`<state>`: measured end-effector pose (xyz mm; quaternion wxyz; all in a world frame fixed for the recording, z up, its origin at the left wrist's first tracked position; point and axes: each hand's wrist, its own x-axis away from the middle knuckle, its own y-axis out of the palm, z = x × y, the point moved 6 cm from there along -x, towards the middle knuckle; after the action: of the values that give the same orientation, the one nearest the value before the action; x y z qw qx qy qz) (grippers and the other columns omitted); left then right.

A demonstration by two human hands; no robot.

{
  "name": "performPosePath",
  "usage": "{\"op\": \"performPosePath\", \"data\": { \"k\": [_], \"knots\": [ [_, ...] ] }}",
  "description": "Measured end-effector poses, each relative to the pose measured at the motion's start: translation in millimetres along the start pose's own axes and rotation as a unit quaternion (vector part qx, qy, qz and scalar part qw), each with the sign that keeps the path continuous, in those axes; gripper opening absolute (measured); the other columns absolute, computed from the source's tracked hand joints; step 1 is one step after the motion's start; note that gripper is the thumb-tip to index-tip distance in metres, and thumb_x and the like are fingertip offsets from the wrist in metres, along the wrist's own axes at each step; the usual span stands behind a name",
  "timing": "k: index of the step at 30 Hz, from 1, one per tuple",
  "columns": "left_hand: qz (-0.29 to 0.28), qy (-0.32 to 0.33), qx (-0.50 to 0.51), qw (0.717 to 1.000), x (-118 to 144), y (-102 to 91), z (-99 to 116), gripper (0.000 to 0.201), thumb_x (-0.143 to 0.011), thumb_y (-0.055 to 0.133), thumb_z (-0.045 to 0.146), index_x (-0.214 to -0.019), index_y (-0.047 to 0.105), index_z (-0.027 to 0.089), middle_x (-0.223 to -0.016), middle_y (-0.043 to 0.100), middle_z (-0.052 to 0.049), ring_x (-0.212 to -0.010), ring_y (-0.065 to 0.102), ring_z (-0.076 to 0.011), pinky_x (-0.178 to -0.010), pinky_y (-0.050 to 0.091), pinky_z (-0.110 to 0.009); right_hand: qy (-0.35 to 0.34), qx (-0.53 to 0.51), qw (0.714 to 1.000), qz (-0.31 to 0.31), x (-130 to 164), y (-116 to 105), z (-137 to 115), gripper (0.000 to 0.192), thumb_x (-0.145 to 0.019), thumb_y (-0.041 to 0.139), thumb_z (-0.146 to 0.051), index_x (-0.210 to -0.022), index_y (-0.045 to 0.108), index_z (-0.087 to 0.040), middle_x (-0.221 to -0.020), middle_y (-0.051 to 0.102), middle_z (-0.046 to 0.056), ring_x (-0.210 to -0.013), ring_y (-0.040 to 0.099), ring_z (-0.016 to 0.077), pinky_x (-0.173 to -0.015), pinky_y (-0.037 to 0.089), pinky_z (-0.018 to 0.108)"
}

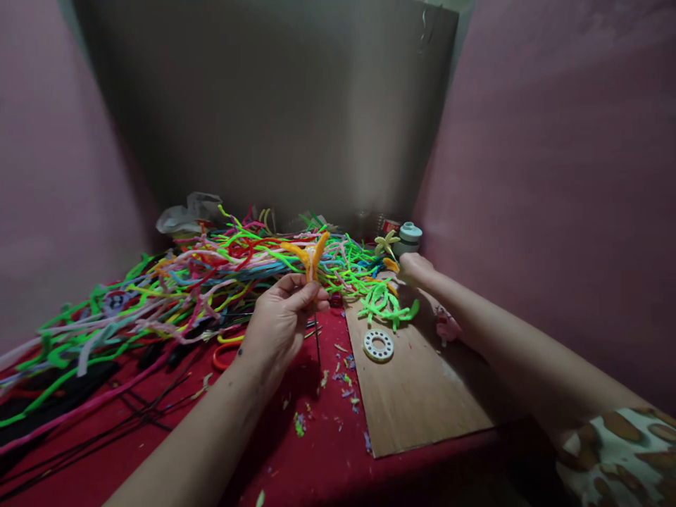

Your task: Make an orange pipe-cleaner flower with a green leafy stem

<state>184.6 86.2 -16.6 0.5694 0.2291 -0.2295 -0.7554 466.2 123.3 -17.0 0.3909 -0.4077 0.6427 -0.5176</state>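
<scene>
The left hand [279, 317] pinches an orange pipe-cleaner flower [320, 253] just below its petals, the dark stem [317, 341] pointing down above the red counter [327, 451]. The right hand [417, 270] is near the jar [409, 241], at the board's [422, 401] far end; its grip cannot be determined. A perforated disc [368, 346] lies on the board.

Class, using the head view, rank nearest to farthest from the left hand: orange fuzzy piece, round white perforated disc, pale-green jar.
1. Orange fuzzy piece: in the left hand.
2. Perforated disc: right.
3. Jar: farther right, beyond.
</scene>
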Motion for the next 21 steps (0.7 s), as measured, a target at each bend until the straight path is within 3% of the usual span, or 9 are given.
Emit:
{"op": "performPosePath", "data": {
  "k": [3,7,8,10,11,12,13,18,21],
  "knots": [
    [-0.002,-0.018,0.024,1.000,-1.4,-1.9,-2.7,0.015,-0.063,0.071,0.007,-0.066,0.057,0.012,-0.058,0.062,-0.001,-0.052,0.058,-0.0103,-0.050,0.049,-0.019,-0.004,-0.163,0.986,0.016,13.0,-22.5,-3.2,0.009,-0.071,0.055,-0.016,-0.062,0.057,-0.014,-0.052,0.057,0.006,-0.053,0.057,0.0160,-0.046,0.040,0.024],
    [-0.004,-0.041,0.037,0.998,0.5,-2.3,-5.0,0.014,-0.066,0.067,0.004,-0.072,0.058,0.012,-0.060,0.062,-0.002,-0.053,0.058,-0.0100,-0.050,0.048,-0.019,-0.038,-0.350,0.936,0.026,50.2,-35.7,-25.8,0.006,-0.073,0.053,-0.020,-0.069,0.052,-0.016,-0.058,0.056,0.001,-0.048,0.051,0.0088,-0.046,0.041,0.022],
    [-0.008,-0.044,0.040,0.998,1.4,-1.5,-5.5,0.014,-0.066,0.067,0.004,-0.073,0.058,0.012,-0.060,0.062,-0.003,-0.053,0.058,-0.0099,-0.050,0.048,-0.018,-0.046,-0.406,0.912,0.020,60.2,-34.1,-32.8,0.004,-0.072,0.055,-0.020,-0.072,0.053,-0.016,-0.060,0.056,0.000,-0.049,0.051,0.0079,-0.048,0.043,0.022],
    [-0.028,-0.050,0.042,0.997,3.3,1.9,-6.5,0.013,-0.067,0.068,0.005,-0.074,0.058,0.012,-0.060,0.062,-0.003,-0.052,0.056,-0.0093,-0.050,0.047,-0.018,-0.044,-0.646,0.761,-0.048,77.7,-22.7,-48.1,0.018,-0.062,0.063,-0.014,-0.079,0.058,-0.015,-0.062,0.056,-0.002,-0.048,0.050,0.0060,-0.048,0.042,0.020],
    [-0.042,-0.052,0.042,0.997,4.2,4.3,-7.1,0.013,-0.067,0.068,0.006,-0.074,0.058,0.012,-0.059,0.061,-0.002,-0.051,0.055,-0.0089,-0.050,0.047,-0.018,-0.046,-0.704,0.704,-0.082,85.3,-17.1,-56.3,0.024,-0.059,0.067,-0.013,-0.083,0.061,-0.015,-0.061,0.055,-0.003,-0.047,0.049,0.0053,-0.045,0.039,0.019],
    [-0.055,-0.055,0.043,0.996,5.1,6.7,-7.8,0.014,-0.066,0.069,0.007,-0.073,0.058,0.012,-0.058,0.061,-0.002,-0.050,0.054,-0.0085,-0.049,0.046,-0.018,-0.046,-0.740,0.664,-0.102,91.6,-12.7,-62.8,0.027,-0.057,0.069,-0.012,-0.083,0.063,-0.014,-0.059,0.054,-0.003,-0.045,0.048,0.0052,-0.042,0.036,0.018],
    [-0.067,-0.057,0.043,0.995,5.7,8.8,-8.3,0.015,-0.066,0.070,0.008,-0.072,0.058,0.012,-0.057,0.060,-0.002,-0.049,0.053,-0.0083,-0.049,0.045,-0.018,-0.047,-0.758,0.641,-0.112,96.8,-9.6,-67.9,0.025,-0.056,0.071,-0.012,-0.081,0.064,-0.013,-0.058,0.054,-0.003,-0.045,0.048,0.0054,-0.040,0.035,0.018],
    [-0.080,-0.058,0.030,0.995,6.5,12.3,-9.5,0.022,-0.059,0.077,0.011,-0.069,0.058,0.013,-0.056,0.058,0.001,-0.051,0.053,-0.0082,-0.054,0.048,-0.021,-0.047,-0.785,0.604,-0.129,114.2,-4.0,-86.0,0.018,-0.058,0.075,-0.017,-0.071,0.063,-0.012,-0.059,0.058,-0.001,-0.047,0.051,0.0071,-0.040,0.037,0.019],
    [-0.070,-0.051,0.010,0.996,7.3,11.0,-9.1,0.022,-0.059,0.079,0.015,-0.068,0.060,0.013,-0.058,0.061,0.000,-0.055,0.056,-0.0103,-0.061,0.052,-0.026,-0.042,-0.797,0.585,-0.146,122.7,0.7,-97.4,0.019,-0.059,0.076,-0.020,-0.067,0.060,-0.014,-0.052,0.054,-0.004,-0.042,0.046,0.0060,-0.037,0.030,0.019]
  ]
}}
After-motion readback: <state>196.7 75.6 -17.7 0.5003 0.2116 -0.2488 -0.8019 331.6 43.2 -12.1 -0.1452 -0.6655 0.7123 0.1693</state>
